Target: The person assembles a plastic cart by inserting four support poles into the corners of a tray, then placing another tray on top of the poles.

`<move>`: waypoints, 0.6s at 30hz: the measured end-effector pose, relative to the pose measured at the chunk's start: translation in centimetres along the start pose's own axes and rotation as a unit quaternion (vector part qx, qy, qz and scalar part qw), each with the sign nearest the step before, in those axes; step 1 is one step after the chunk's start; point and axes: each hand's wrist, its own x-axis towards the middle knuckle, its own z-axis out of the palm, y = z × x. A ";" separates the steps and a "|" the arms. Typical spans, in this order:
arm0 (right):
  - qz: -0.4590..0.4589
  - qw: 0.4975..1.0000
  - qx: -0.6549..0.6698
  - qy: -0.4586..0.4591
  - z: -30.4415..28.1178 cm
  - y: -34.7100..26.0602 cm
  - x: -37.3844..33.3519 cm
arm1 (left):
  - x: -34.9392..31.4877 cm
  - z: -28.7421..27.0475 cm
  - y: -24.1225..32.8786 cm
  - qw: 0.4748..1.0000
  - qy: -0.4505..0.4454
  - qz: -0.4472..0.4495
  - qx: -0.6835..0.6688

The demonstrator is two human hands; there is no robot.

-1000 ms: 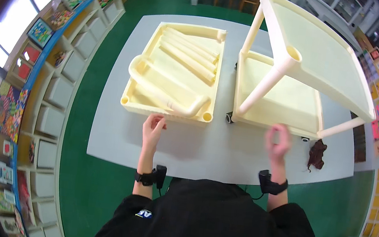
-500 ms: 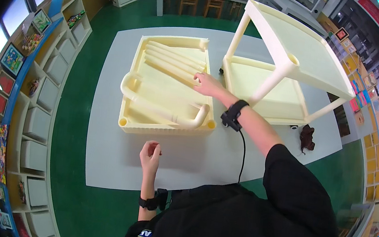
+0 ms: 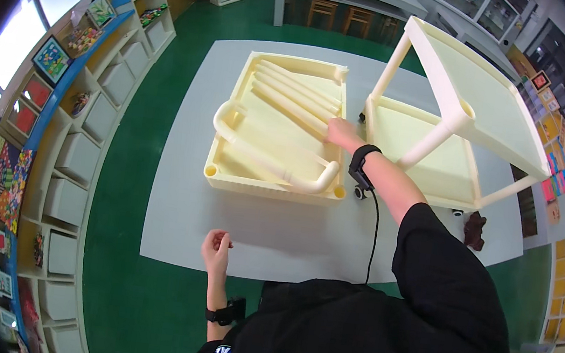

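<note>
A cream plastic tray (image 3: 273, 191) rests on the grey table, with several straight cream tubes (image 3: 299, 83) lying side by side in its far part. My right hand (image 3: 344, 133) reaches over the tray's right side, its fingers closed on the right end of the nearest tube (image 3: 287, 108). A bent cream handle (image 3: 257, 156) lies across the front of the tray, nearer to me than that hand. My left hand (image 3: 217, 252) hovers in front of the tray, fingers curled in and nothing seen in them.
Right of the tray stands a part-built two-shelf cream cart (image 3: 498, 83) on casters. A brown crumpled object (image 3: 475, 230) lies near the right edge of the grey table (image 3: 184, 228). A cable (image 3: 374, 237) hangs from my right wrist strap. Shelves with bins (image 3: 77, 155) line the left.
My right hand has closed on the nearest tube's end, and a gap now shows between that tube and the others. The whole view has shifted, moving the scene rightward. My left hand stays curled.
</note>
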 end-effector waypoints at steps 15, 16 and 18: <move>-0.089 0.960 0.237 0.118 -12.0 -0.7 -8.8 | -0.9 5.5 4.0 1.000 -0.017 0.020 -0.004; -0.083 0.961 0.237 0.120 -13.1 -0.4 -10.2 | -0.8 6.5 5.1 0.998 -0.037 0.044 0.000; -0.133 0.912 0.380 0.083 -15.4 0.2 -13.3 | -0.5 8.5 7.2 0.993 -0.085 0.080 -0.013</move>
